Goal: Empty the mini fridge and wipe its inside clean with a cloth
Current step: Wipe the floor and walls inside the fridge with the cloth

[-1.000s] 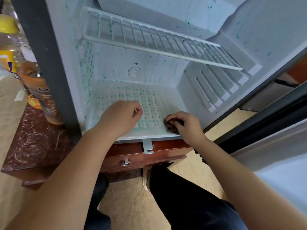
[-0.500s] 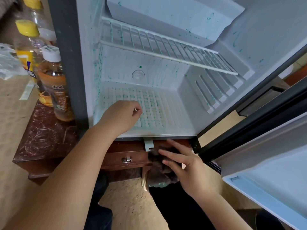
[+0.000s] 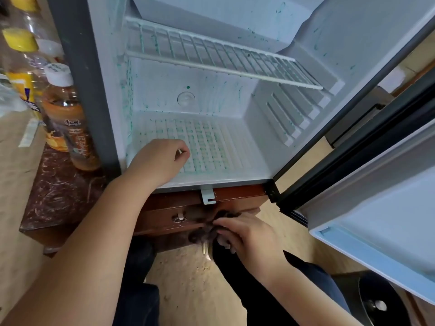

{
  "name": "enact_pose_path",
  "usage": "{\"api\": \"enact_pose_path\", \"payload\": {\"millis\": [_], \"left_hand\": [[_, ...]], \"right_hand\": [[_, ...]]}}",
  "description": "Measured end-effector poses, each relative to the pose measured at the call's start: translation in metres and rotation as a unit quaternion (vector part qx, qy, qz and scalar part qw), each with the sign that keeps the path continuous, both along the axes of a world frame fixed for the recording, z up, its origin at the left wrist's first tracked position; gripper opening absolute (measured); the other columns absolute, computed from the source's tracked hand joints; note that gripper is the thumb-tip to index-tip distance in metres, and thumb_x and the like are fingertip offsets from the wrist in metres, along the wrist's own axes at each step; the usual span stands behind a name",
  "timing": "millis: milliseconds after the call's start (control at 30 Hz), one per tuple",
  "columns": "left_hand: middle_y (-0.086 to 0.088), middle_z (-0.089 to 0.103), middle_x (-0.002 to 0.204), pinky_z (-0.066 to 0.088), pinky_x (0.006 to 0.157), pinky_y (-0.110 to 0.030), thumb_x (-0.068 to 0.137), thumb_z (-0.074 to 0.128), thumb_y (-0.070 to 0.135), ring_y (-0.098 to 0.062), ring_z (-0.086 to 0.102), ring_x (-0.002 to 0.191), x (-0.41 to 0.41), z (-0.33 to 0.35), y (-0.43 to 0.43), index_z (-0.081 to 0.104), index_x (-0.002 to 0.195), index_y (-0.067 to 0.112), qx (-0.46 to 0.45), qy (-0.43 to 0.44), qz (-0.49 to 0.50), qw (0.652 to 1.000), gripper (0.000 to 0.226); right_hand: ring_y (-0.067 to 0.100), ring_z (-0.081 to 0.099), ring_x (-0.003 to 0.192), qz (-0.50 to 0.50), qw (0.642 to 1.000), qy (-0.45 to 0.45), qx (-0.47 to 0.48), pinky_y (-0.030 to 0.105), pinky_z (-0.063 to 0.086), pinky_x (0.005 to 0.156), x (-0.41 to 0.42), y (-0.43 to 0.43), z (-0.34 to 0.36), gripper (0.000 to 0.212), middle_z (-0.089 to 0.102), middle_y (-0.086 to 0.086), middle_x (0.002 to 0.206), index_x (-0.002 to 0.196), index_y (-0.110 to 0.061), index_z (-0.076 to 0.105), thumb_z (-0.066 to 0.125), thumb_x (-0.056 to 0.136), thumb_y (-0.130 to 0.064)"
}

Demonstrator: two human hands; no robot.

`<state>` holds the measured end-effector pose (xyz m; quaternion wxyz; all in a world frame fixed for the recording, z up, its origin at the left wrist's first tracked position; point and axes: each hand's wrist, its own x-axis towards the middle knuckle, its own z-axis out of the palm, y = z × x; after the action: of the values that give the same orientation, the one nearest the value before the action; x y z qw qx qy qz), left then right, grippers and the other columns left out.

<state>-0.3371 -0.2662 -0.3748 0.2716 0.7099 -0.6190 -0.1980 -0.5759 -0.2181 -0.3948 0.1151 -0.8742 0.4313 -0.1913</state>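
Observation:
The mini fridge stands open, with nothing on its wire shelf or its ribbed floor. Green specks mark the white walls, shelf and floor. My left hand rests inside on the floor near the front left, fingers curled; whether it holds something small I cannot tell. My right hand is outside and below the fridge, in front of the wooden cabinet, closed on a dark cloth that bunches out to its left.
The fridge sits on a brown wooden cabinet with a drawer. Bottles of drink stand on the cabinet left of the fridge. The fridge door hangs open on the right. My dark-trousered legs are below.
My right hand has pulled the dark cloth off the fridge floor and lowered it in front of the cabinet drawer. My left hand has stayed on the fridge floor.

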Motion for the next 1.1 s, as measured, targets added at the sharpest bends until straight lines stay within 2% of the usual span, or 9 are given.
{"api": "enact_pose_path", "payload": {"millis": [133,267,333,500,667,767,867,967,1100], "left_hand": [[0.002,0.069,0.095,0.045,0.071,-0.029,0.098,0.048,0.023,-0.015,0.056,0.079,0.003,-0.001,0.001,0.067,0.106,0.018,-0.004,-0.003,0.005,1.000,0.022],[0.004,0.066,0.093,0.047,0.074,-0.031,0.097,0.049,0.022,-0.018,0.058,0.081,0.002,-0.001,0.000,0.067,0.107,0.018,-0.003,0.002,0.002,1.000,0.022],[0.004,0.066,0.094,0.048,0.075,-0.032,0.098,0.049,0.022,-0.019,0.060,0.082,0.002,0.000,0.000,0.067,0.108,0.018,0.004,0.005,0.003,1.000,0.022],[0.005,0.067,0.094,0.049,0.077,-0.032,0.097,0.049,0.023,-0.018,0.060,0.084,0.002,-0.001,0.000,0.068,0.106,0.019,0.008,0.005,0.008,1.000,0.021],[0.002,0.068,0.097,0.047,0.075,-0.030,0.097,0.049,0.024,-0.017,0.058,0.083,0.000,-0.002,-0.005,0.068,0.107,0.019,0.010,-0.003,0.006,1.000,0.021],[0.002,0.068,0.098,0.048,0.075,-0.029,0.098,0.048,0.025,-0.018,0.060,0.084,-0.002,0.000,-0.008,0.067,0.107,0.019,0.014,-0.006,0.000,1.000,0.022],[0.004,0.067,0.097,0.047,0.073,-0.027,0.098,0.047,0.025,-0.016,0.060,0.081,-0.003,-0.001,-0.010,0.067,0.106,0.020,0.017,-0.014,-0.005,1.000,0.022],[0.005,0.066,0.096,0.045,0.072,-0.026,0.099,0.047,0.026,-0.014,0.059,0.080,-0.002,-0.005,-0.011,0.066,0.105,0.022,0.022,-0.019,-0.008,1.000,0.021],[0.006,0.067,0.096,0.045,0.071,-0.026,0.099,0.047,0.027,-0.013,0.058,0.079,-0.001,-0.008,-0.016,0.066,0.104,0.023,0.024,-0.016,0.001,1.000,0.021]], "right_hand": [[0.011,0.060,0.093,0.015,0.997,0.041,0.061,0.028,0.049,0.077,-0.001,-0.014,0.007,0.026,0.066,-0.017,0.098,0.105,-0.043,0.067,0.058,0.086,-0.028],[0.002,0.060,0.080,-0.049,0.993,-0.033,0.103,0.019,0.047,0.075,-0.005,-0.015,0.001,0.017,0.069,-0.014,0.085,0.093,-0.039,0.071,0.065,0.083,-0.027],[0.004,0.063,0.079,-0.010,0.989,0.026,0.142,0.023,0.049,0.075,-0.002,-0.013,0.001,0.014,0.071,-0.012,0.084,0.093,-0.036,0.070,0.064,0.086,-0.024],[0.002,0.059,0.074,-0.144,0.983,-0.114,0.017,0.004,0.041,0.068,-0.003,-0.046,0.031,0.019,0.062,-0.023,0.078,0.096,-0.028,0.067,0.059,0.090,-0.011],[0.005,0.057,0.071,-0.242,0.943,-0.215,-0.080,0.004,0.038,0.063,0.010,-0.091,0.056,0.017,0.060,-0.018,0.084,0.104,-0.020,0.064,0.057,0.091,-0.012],[0.024,0.054,0.110,-0.217,0.970,-0.088,-0.063,0.018,0.038,0.089,0.020,-0.109,0.023,0.031,0.060,0.007,0.118,0.120,-0.009,0.059,0.061,0.091,-0.019],[0.026,0.025,0.140,-0.171,0.980,0.085,0.049,0.037,0.024,0.116,0.029,-0.117,-0.010,0.060,0.032,0.010,0.152,0.145,-0.013,0.037,0.051,0.095,-0.044],[0.025,0.029,0.140,-0.160,0.980,0.113,0.034,0.038,0.027,0.114,0.032,-0.132,-0.016,0.057,0.035,0.010,0.151,0.145,-0.011,0.034,0.044,0.098,-0.042],[0.029,0.049,0.119,-0.204,0.959,0.191,0.031,0.036,0.044,0.088,0.052,-0.168,-0.009,0.034,0.051,0.015,0.131,0.129,-0.005,0.043,0.039,0.101,-0.023]]}}
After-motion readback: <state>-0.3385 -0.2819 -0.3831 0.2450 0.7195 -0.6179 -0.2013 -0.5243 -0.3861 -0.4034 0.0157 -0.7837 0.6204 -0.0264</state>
